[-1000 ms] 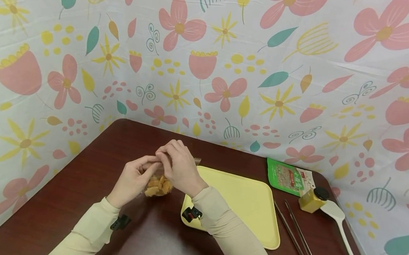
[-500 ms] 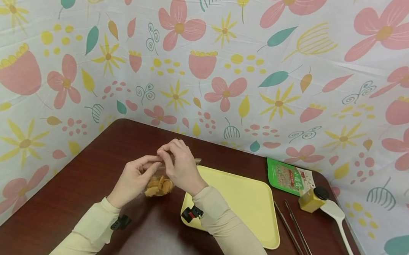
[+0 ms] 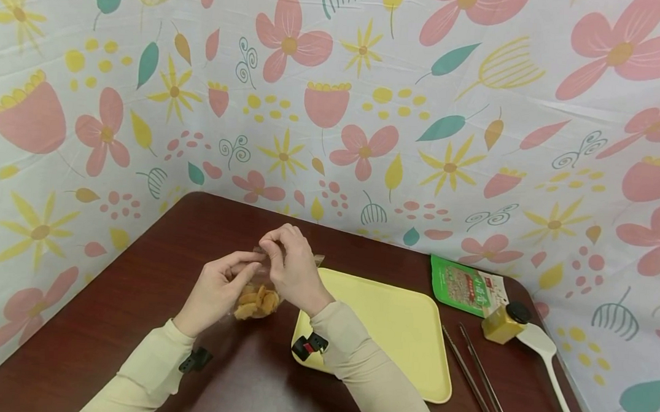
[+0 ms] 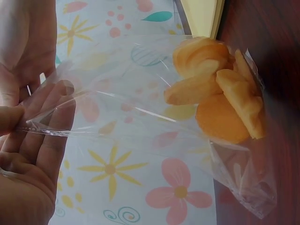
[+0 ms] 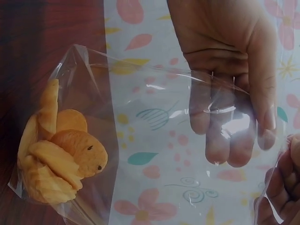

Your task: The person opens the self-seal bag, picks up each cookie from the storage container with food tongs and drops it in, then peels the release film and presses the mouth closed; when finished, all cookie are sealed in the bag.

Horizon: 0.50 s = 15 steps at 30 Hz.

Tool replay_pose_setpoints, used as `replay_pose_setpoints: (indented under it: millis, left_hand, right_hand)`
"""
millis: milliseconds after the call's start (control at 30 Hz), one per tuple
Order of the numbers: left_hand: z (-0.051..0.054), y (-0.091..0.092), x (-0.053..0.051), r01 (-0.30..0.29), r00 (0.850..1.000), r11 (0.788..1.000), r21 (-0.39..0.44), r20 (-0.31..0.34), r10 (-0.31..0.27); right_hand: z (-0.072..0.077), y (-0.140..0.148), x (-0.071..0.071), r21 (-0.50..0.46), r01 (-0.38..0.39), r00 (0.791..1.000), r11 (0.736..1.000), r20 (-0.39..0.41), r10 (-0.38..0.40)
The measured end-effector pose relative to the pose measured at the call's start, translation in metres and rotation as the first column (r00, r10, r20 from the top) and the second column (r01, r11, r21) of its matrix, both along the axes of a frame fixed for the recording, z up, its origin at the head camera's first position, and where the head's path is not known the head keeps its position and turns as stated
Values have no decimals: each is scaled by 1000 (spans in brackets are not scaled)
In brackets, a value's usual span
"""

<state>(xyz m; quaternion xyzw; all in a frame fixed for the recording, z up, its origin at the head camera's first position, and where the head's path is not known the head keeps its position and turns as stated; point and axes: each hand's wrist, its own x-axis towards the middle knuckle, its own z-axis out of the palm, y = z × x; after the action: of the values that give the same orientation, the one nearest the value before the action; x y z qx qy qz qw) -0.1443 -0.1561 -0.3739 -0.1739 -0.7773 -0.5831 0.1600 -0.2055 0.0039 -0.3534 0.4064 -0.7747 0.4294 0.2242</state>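
A clear plastic bag (image 4: 140, 108) hangs between my hands, with several golden-brown biscuit-like pieces (image 3: 257, 302) gathered at its bottom. My left hand (image 3: 216, 287) pinches the bag's upper edge between thumb and fingers; in the left wrist view the edge passes under the thumb. Just to its right, my right hand (image 3: 296, 275) holds the same upper edge with its curled thumb and forefinger. Through the film in the right wrist view, the left hand's fingers (image 5: 222, 140) show behind the bag. The right hand's fingers are partly cut off at that view's edge.
A yellow tray (image 3: 385, 331) lies beside and below my right forearm. Farther right are metal tongs (image 3: 482, 385), a green-and-white food pouch (image 3: 467, 287), a yellow jar with a black lid (image 3: 503, 325) and a white spatula (image 3: 550, 363). A flowered cloth (image 3: 367, 121) lines the table's back.
My right hand's fingertips have shifted slightly right, away from the left fingertips, which they had met. A bit more of the bag's top shows between them. The left hand has stayed put.
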Motion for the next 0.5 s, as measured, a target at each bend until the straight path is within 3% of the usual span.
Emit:
replay_pose_setpoints:
  millis: [200,367,500]
  left_hand:
    - [16,4,10,21,999,1000,0,-32,-21]
    - [16,4,10,34,998,999,18,-53,-33]
    - [7,3,4,24,999,999,37,-34,-23]
  right_hand:
    - [0,2,-1,-31,-7,998,1000,55,8]
    - [0,3,-1,-46,-6,997,999,72,9]
    - [-1,3,-2,-73,-2,996,997,88,9]
